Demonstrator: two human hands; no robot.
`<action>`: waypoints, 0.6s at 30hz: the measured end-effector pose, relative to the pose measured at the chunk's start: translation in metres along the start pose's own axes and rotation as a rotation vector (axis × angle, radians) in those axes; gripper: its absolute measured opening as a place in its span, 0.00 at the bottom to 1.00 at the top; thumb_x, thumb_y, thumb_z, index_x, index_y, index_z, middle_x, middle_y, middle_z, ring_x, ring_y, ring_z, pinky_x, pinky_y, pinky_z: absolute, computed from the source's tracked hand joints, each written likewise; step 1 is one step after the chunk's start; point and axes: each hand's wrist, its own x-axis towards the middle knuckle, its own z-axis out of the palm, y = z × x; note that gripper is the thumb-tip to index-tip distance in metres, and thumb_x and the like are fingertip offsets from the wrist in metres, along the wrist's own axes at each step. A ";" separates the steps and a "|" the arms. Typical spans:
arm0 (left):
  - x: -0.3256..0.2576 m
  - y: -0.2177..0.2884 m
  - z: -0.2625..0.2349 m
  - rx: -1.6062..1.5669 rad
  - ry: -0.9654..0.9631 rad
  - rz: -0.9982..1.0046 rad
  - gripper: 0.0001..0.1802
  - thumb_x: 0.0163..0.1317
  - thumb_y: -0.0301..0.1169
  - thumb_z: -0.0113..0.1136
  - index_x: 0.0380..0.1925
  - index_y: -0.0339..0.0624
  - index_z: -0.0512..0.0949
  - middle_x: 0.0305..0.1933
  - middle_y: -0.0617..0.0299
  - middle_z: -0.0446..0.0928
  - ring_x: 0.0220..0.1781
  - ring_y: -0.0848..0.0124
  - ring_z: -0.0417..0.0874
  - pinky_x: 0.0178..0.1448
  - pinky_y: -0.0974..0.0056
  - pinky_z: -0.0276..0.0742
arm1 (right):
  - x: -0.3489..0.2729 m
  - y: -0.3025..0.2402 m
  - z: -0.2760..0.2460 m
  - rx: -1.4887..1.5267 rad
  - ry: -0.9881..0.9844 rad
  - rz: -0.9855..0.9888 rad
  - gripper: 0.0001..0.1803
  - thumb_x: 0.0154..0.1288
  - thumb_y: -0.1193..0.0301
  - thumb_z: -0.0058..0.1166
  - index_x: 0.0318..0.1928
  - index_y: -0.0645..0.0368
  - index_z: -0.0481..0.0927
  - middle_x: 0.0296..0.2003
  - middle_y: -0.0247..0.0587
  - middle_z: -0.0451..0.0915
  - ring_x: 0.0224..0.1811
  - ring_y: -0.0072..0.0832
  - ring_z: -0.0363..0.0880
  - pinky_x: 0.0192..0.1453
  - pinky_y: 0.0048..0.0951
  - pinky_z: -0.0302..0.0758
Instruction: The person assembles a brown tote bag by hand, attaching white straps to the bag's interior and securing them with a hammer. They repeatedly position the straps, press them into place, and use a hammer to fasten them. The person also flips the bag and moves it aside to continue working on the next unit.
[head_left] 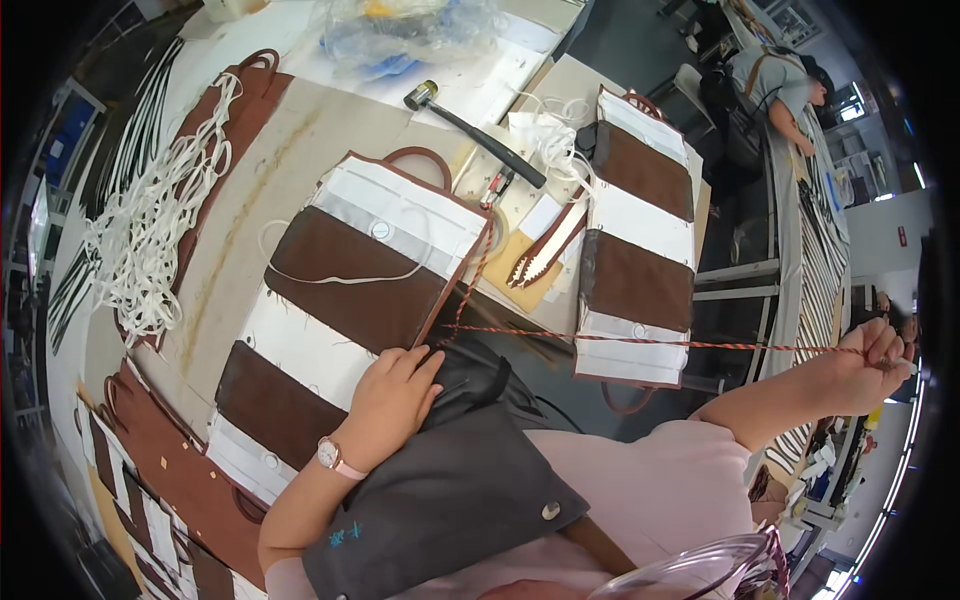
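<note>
The right hand (880,370) is closed on a twisted red-and-dark cord (650,341), well to the right of the near striped bag (355,260), the reference item. The left hand (393,392) lies on the bag's lower right side, palm down; the thumb is hidden, so whether it pinches the edge cannot be told.

The cord follows the bag's upper right edge downward, turns near the left fingertips and runs almost straight to the right hand. It crosses in front of a second striped bag (640,275), right of the near bag. A thin white strand (345,281) lies loosely over the near bag's upper brown band.

Between the two bags are brown-edged strips (550,250) on a yellow pad (520,275). Above the near bag's upper right corner, a hammer (475,135) lies diagonally on the worktop (290,130); beyond it is a clear plastic bag (410,35). Left of the near bag, a tangle of white cords (165,230) lies over brown material. Far right of it, another person (790,85) is at a separate bench.

Pose: the right arm extends sideways, fist raised; the left forearm rises from the lower edge, elbow bent, fingers extended close together.
</note>
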 end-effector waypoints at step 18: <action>0.004 -0.017 -0.035 -0.124 0.180 -0.077 0.18 0.64 0.29 0.62 0.54 0.40 0.79 0.52 0.55 0.81 0.53 0.56 0.81 0.57 0.55 0.77 | -0.024 0.105 0.083 -0.444 -0.521 0.359 0.15 0.76 0.72 0.48 0.55 0.70 0.75 0.37 0.39 0.78 0.34 0.20 0.71 0.39 0.20 0.69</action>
